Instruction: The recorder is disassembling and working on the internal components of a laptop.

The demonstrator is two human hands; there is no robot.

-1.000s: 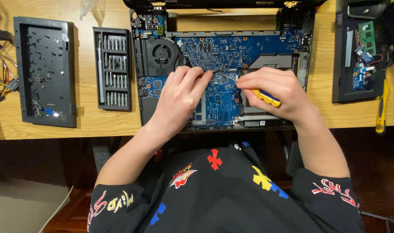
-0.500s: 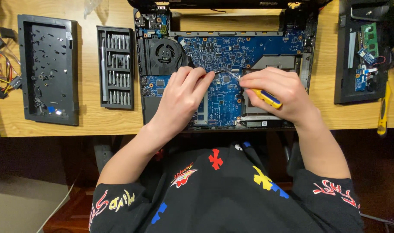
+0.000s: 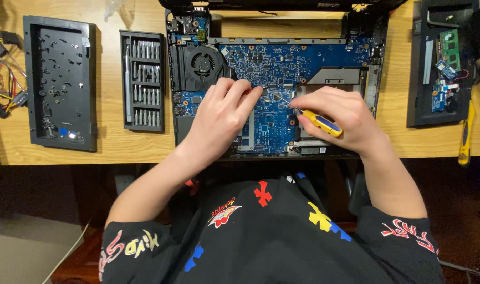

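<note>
My right hand [image 3: 339,117] grips a yellow screwdriver [image 3: 318,120], left hand [image 3: 219,118] flat and empty, on the opened laptop [image 3: 282,79]; cover off, board still mounted.

Bright, even overhead light on the wooden desk [image 3: 145,152], sharp focus, deep shadow below its front edge.

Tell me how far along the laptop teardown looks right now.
Done: the laptop lies open with its blue board bare, and loose screws sit in the black tray. In hand: the right hand holds a yellow-handled screwdriver, tip at the board's middle, and the left hand has its fingertips beside it. Left: the fan and the board are both in the case. The bit set lies open nearby.
</note>
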